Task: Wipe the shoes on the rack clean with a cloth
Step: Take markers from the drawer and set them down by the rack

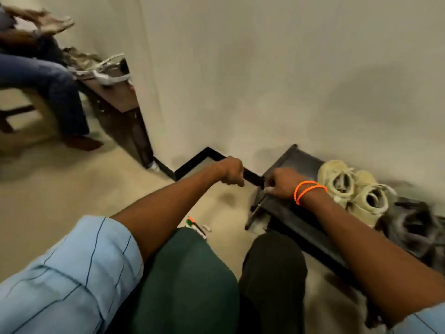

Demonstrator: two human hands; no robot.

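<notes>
Both hands are working at the rack's (292, 165) left end: left hand (231, 171) fisted, contents indiscernible; right hand (280, 184) curled over the rack corner. Pale shoes (351, 186) and dark shoes (414, 227) are sitting on the rack, against the wall. Pens (197, 225) are lying on the floor nearby.

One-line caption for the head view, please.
Both hands, left and right, grip the dark shoe rack's end beside pale sneakers.

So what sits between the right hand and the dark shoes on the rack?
In the head view, the pale shoes sit between the right hand and the dark shoes, on the rack.
</notes>
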